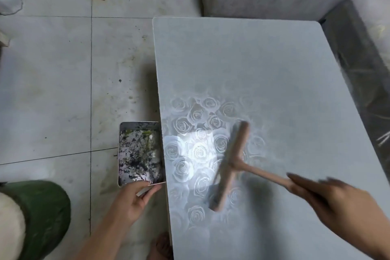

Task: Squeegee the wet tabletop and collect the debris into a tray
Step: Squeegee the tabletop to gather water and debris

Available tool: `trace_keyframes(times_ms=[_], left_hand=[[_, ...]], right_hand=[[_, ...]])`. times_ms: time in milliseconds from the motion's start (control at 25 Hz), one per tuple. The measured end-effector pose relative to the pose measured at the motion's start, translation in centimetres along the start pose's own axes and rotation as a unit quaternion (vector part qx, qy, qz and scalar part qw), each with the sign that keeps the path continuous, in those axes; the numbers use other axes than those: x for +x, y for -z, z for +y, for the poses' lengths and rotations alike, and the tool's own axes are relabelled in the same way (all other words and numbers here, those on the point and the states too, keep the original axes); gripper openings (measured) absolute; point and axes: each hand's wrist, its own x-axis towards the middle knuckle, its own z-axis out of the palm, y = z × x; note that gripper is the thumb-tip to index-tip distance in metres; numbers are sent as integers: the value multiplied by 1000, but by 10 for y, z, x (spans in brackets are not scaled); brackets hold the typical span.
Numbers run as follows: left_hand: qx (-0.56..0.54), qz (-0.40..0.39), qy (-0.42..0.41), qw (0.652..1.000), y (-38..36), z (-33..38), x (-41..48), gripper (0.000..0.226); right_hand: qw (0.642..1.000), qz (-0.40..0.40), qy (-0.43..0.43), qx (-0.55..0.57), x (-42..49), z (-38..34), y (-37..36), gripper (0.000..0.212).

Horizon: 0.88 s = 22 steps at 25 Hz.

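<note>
Rightward, squeegee handle [266, 175] within curled right fingers [304, 182]

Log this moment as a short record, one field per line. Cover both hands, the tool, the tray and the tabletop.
left hand: holds the near edge of the tray
tray position: at the left edge of the tabletop, over the floor
tray contents: dark and green debris
right hand: grips the handle of the squeegee
squeegee state: blade over the tabletop, right of the tray, motion-blurred
tabletop look: pale, rose pattern, glare patch near the tray
</note>
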Motion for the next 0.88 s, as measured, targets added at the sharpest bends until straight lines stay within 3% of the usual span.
trace_keyframes(times_ms=[80, 160, 200, 280, 520, 760, 880], left_hand=[[-7, -7, 15, 1000, 1, -2, -1, 14], [-14, -8, 9, 1000, 2, -2, 0, 16], [-14, -6, 4, 1000, 3, -3, 0, 18], [-11, -4, 5, 1000, 3, -6, 0, 19], [-10, -27, 15, 999, 15, -8, 6, 17], [-7, -40, 42, 998, 17, -10, -4, 13], [5, -18, 39, 999, 20, -12, -3, 39]], right_hand=[[998, 3, -64, -9, -45, 27, -19, 19], [997, 2, -73, -12, -66, 29, -45, 46], [997, -17, -73, -1, -68, 14, -55, 38], [997, -19, -74, 18, -46, -22, -69, 30], [995, 31, -56, 82, 35, -115, -77, 35], [974, -23, -211, 75, -119, -51, -63, 49], [978, -40, -197, 60, -122, -78, -77, 42]])
